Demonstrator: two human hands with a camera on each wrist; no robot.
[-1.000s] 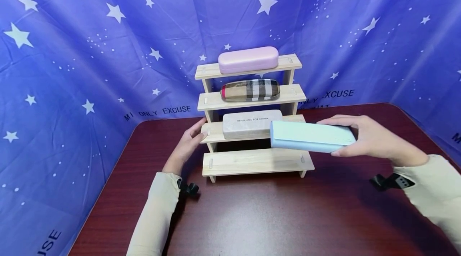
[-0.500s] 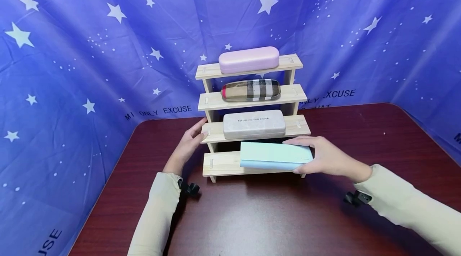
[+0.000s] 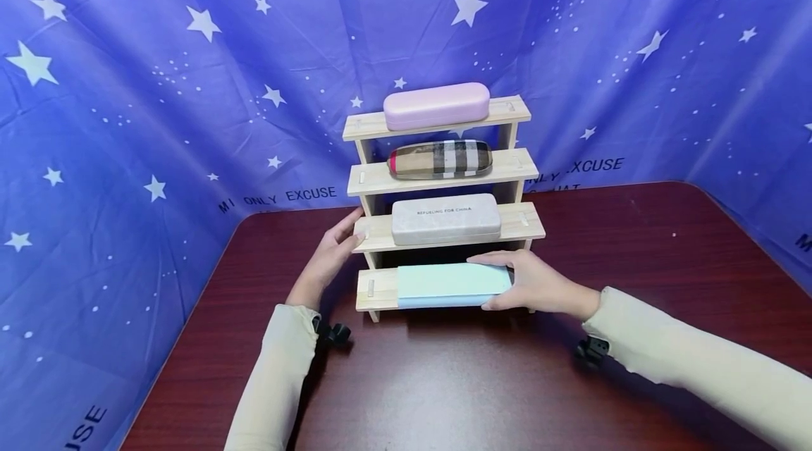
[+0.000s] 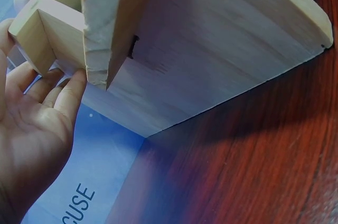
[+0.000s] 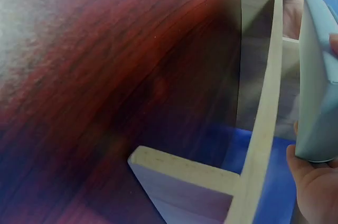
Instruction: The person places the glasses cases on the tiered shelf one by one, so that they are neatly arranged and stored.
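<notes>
A wooden four-tier display stand (image 3: 521, 168) stands on the table. My left hand (image 3: 325, 258) grips it at the left end of the second tier from the bottom, thumb on the board and fingers against the side panel (image 4: 63, 34). My right hand (image 3: 539, 284) pinches the right end of a light blue glasses case (image 3: 452, 285), thumb in front and fingers behind. The case lies lengthwise over the bottom tier (image 3: 379, 290); in the right wrist view, a gap shows between the case (image 5: 314, 86) and the board (image 5: 266, 97).
Above, the other tiers bear a grey case (image 3: 446, 222) printed REFUELING FOR CHINA, a plaid case (image 3: 438, 161) and a pink case (image 3: 438, 107). The dark red table (image 3: 482, 394) extends in front; a blue star-patterned curtain (image 3: 285, 49) hangs behind.
The light blue glasses case has moved left and down with my right hand, from beside the grey case to the bottom tier. My left hand stays on the stand.
</notes>
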